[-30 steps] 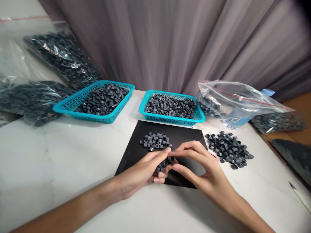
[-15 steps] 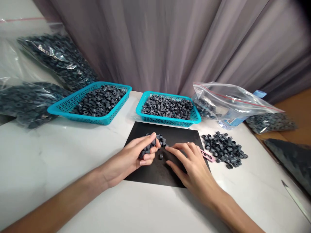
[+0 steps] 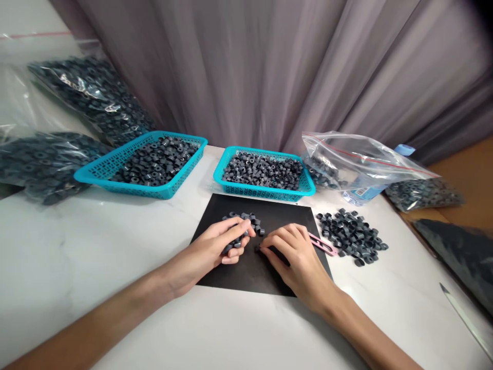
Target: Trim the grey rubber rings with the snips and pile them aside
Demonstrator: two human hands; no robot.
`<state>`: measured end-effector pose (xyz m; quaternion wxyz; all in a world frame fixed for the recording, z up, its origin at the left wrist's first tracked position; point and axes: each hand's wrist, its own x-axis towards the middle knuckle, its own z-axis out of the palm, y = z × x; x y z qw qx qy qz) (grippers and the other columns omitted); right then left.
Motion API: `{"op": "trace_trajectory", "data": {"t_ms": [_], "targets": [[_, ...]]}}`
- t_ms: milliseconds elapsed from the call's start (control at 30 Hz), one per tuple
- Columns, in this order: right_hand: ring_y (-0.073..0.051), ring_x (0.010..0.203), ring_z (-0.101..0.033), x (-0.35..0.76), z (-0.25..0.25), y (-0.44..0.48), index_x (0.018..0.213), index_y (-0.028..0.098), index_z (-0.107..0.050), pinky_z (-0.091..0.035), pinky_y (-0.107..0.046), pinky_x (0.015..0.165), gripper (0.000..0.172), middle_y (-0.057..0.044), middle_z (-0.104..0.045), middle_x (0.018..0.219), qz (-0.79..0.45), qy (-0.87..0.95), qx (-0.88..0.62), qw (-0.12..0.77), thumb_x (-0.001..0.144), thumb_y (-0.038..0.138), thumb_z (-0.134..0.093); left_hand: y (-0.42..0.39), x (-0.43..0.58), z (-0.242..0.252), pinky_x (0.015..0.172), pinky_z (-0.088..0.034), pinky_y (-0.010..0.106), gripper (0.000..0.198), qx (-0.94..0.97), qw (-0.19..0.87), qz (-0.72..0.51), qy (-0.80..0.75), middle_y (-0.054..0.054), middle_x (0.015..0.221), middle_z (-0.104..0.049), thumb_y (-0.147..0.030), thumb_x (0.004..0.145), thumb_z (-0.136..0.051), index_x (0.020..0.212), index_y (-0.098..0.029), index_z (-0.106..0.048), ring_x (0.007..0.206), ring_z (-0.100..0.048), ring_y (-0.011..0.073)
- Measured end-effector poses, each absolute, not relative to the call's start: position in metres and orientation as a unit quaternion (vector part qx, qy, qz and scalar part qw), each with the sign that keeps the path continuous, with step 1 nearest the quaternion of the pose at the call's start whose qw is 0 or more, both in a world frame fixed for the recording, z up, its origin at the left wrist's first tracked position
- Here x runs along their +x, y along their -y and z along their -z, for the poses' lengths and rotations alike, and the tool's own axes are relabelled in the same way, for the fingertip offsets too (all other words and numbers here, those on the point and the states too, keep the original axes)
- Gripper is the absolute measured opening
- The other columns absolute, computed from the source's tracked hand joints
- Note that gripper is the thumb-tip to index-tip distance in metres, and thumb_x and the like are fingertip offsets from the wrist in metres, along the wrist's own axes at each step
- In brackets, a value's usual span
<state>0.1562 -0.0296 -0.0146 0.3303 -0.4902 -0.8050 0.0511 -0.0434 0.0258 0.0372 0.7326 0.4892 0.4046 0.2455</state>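
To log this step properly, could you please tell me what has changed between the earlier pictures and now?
Both hands moved forward from the mat's near edge to its middle. The left hand, its handful of rings kept, now rests on the small pile. The right hand let go of the ring it pinched; it lies by the fingertips. Baskets, bags and the side pile stayed put.

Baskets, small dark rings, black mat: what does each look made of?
The baskets look like glossy teal moulded plastic, with lattice walls. The rings are matte dark grey, probably rubber or plastic. The mat is a thin matte black sheet, perhaps card or plastic.
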Motion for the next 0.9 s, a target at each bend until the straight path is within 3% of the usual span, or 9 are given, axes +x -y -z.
{"op": "trace_trajectory", "data": {"t_ms": [100,200,300,400,533,700,900], "targets": [[-0.021,0.094,-0.061,0.157,0.005,0.034,0.096,0.022,-0.062,-0.044,-0.040,0.089,0.008,-0.005,-0.068,0.098,-0.126,0.754,-0.505,0.400,0.100,0.021,-0.054,-0.026,-0.044,-0.035,0.054,-0.020,0.023,0.033,0.500,0.730,-0.240,-0.399,-0.002,0.081,-0.045,-0.049,0.092,-0.062,0.095,-0.016,-0.062,0.061,-0.031,0.0069],[-0.020,0.093,-0.064,0.157,-0.004,0.037,0.094,0.022,-0.064,-0.049,-0.035,0.086,0.012,-0.004,-0.070,0.096,-0.280,0.661,-0.513,0.471,0.098,0.032,-0.059,-0.021,-0.042,-0.031,0.054,-0.020,0.024,0.033,0.502,0.737,-0.220,-0.395,-0.003,0.081,-0.044,-0.050,0.094,-0.058,0.097,-0.017,-0.060,0.061,-0.030,0.0074],[-0.018,0.088,-0.066,0.158,-0.007,0.035,0.092,0.021,-0.067,-0.052,-0.032,0.083,0.020,-0.003,-0.071,0.092,-0.397,0.598,-0.493,0.491,0.095,0.040,-0.063,-0.015,-0.038,-0.027,0.055,-0.021,0.024,0.033,0.499,0.751,-0.199,-0.383,-0.003,0.079,-0.043,-0.051,0.096,-0.055,0.096,-0.018,-0.058,0.061,-0.029,0.0077],[-0.018,0.084,-0.066,0.157,-0.004,0.033,0.093,0.020,-0.067,-0.053,-0.032,0.079,0.023,-0.004,-0.071,0.089,-0.435,0.574,-0.475,0.506,0.091,0.042,-0.068,-0.010,-0.036,-0.026,0.057,-0.021,0.024,0.033,0.491,0.769,-0.184,-0.364,-0.003,0.080,-0.042,-0.051,0.096,-0.055,0.096,-0.018,-0.055,0.063,-0.030,0.0074],[-0.017,0.078,-0.068,0.156,-0.001,0.033,0.101,0.020,-0.068,-0.054,-0.031,0.074,0.024,-0.002,-0.072,0.084,-0.444,0.558,-0.463,0.526,0.088,0.040,-0.072,-0.009,-0.037,-0.028,0.058,-0.022,0.023,0.035,0.467,0.795,-0.171,-0.347,-0.003,0.081,-0.042,-0.052,0.095,-0.058,0.099,-0.017,-0.057,0.064,-0.030,0.0070],[-0.016,0.076,-0.068,0.153,-0.004,0.036,0.095,0.022,-0.074,-0.053,-0.027,0.068,0.016,-0.003,-0.076,0.088,-0.412,0.576,-0.489,0.510,0.091,0.036,-0.070,-0.008,-0.037,-0.026,0.057,-0.022,0.023,0.037,0.434,0.819,-0.179,-0.330,-0.003,0.080,-0.042,-0.051,0.095,-0.057,0.097,-0.014,-0.059,0.064,-0.030,0.0067],[-0.017,0.076,-0.063,0.154,0.004,0.037,0.103,0.023,-0.073,-0.051,-0.031,0.068,0.012,-0.003,-0.074,0.088,-0.181,0.701,-0.482,0.493,0.096,0.022,-0.063,-0.009,-0.038,-0.022,0.056,-0.021,0.022,0.035,0.414,0.827,-0.186,-0.332,-0.002,0.079,-0.043,-0.047,0.095,-0.061,0.097,-0.013,-0.061,0.063,-0.030,0.0063]]}}
